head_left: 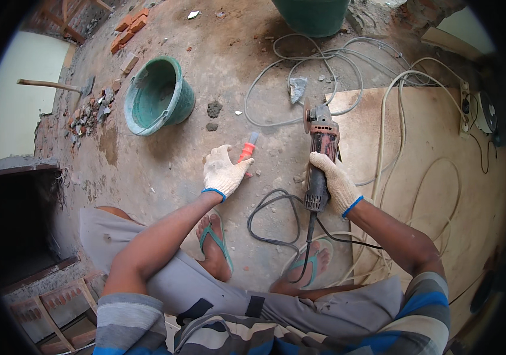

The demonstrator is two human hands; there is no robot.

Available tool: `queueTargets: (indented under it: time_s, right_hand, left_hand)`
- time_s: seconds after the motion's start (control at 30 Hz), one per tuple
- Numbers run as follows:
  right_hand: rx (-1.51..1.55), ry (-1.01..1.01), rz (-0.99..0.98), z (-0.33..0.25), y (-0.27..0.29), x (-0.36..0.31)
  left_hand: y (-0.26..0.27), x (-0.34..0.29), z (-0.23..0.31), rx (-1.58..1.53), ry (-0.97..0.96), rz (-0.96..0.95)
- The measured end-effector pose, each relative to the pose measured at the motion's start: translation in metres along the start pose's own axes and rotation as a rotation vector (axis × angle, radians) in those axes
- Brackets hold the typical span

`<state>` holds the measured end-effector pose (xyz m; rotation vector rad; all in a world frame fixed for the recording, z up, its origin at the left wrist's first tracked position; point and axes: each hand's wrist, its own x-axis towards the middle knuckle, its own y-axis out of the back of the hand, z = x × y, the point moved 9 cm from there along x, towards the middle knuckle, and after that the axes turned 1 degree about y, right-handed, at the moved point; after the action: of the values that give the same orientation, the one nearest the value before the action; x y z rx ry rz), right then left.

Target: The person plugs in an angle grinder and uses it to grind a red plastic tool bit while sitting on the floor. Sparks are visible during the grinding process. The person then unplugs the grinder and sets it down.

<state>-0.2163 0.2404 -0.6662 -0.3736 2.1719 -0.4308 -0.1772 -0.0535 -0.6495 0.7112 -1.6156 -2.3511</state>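
Note:
My right hand (334, 182), in a white knit glove with a blue cuff, is wrapped round the body of an angle grinder (324, 145). Its disc (307, 115) is at the far end, and a black cord (311, 228) trails from the near end. Gloved the same way, my left hand (222, 168) grips an orange-handled tool (246, 151) with a short flat grey blade pointing away from me. The fingers partly cover its handle, so its exact kind is unclear. Both hands are above the dusty concrete floor, apart from each other.
A green bucket (173, 97) lies tilted at the left; another green bucket (312, 15) stands at the far side. Coiled grey cable (256, 89) crosses the floor beside a plywood sheet (362, 118). A power strip (464, 106) is at right. Rubble (90, 118) and bricks (128, 26) lie left.

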Motion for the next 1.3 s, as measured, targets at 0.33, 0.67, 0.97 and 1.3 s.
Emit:
queueTargets:
  time_s: [0.33,0.67,0.97,1.3]
  right_hand:
    - [-0.550,0.264,0.007,-0.041,-0.003,-0.004]
    - [-0.636,0.502,-0.008,-0.074,-0.016,-0.018]
    - [-0.802,0.764,0.006,-0.095,-0.027,-0.041]
    - [-0.978,0.712,0.013,-0.108,-0.025,-0.053]
  left_hand:
    - [-0.074,0.023,-0.035,-0.105,0.158,-0.606]
    - [0.091,-0.020,0.060,-0.639,0.072,-0.624]
    - [0.089,-0.039,0.069,-0.576,0.001,-0.413]
    - [0.102,-0.041,0.086,-0.524,-0.187,-0.312]
